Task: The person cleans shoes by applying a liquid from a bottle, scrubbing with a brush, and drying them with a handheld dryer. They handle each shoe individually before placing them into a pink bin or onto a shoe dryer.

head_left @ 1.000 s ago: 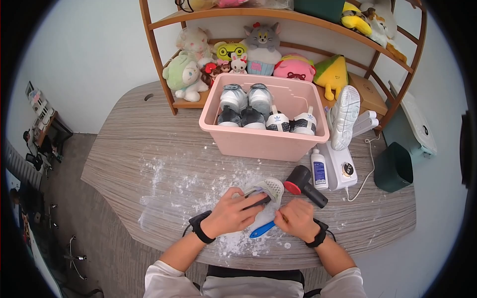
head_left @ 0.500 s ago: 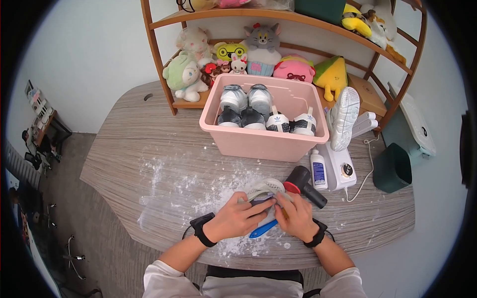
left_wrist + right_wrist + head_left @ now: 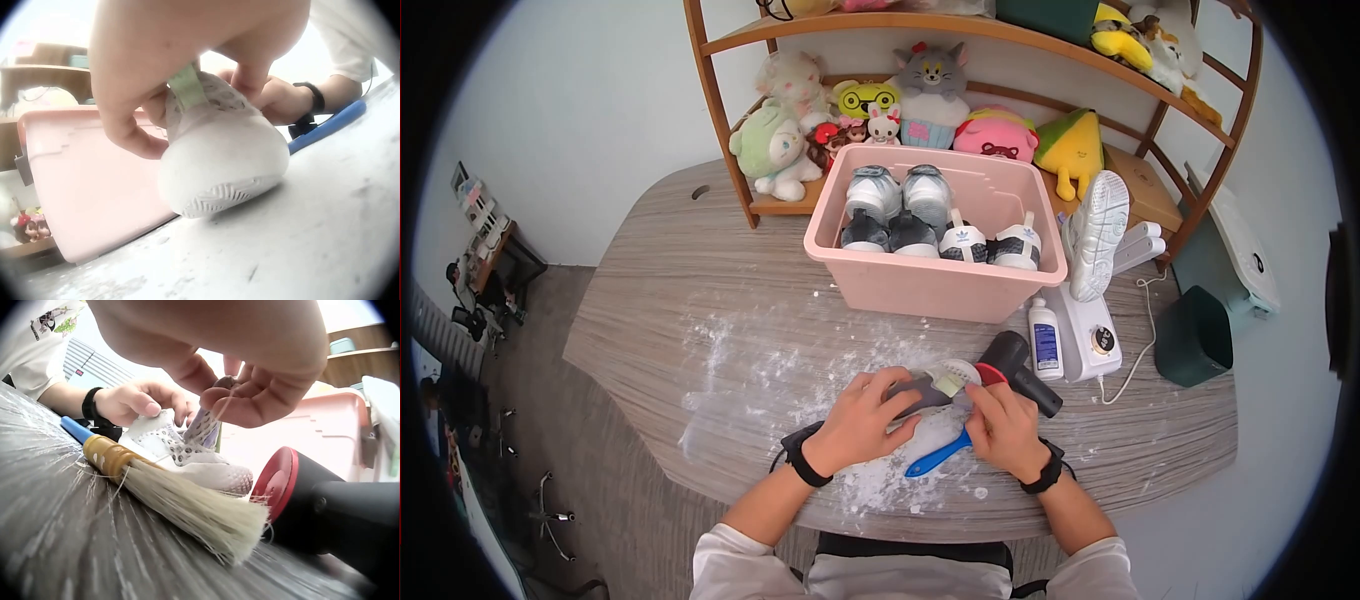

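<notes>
A white shoe (image 3: 222,153) with a perforated upper and a pale green heel tab (image 3: 188,89) is held low over the table. My left hand (image 3: 860,425) grips it from the left, fingers and thumb on either side in the left wrist view. On the other side my right hand (image 3: 1005,430) pinches the edge of the shoe's raised perforated flap (image 3: 204,430) between fingers and thumb. A thin strand hangs by those fingertips. A brush (image 3: 194,503) with pale bristles and a blue handle lies on the table, just beneath the right hand.
A black hair dryer (image 3: 1030,385) with a red end lies right of the shoe. Beyond stand a white bottle (image 3: 1046,340), a white device (image 3: 1092,345) carrying a sneaker (image 3: 1097,235), and a pink bin (image 3: 930,285) of sneakers. White powder (image 3: 870,490) covers part of the table.
My right hand has come from beside the shoe up to its edge, meeting the left fingers midway, then drawing slightly apart. The shoe has turned a little in my left hand.
</notes>
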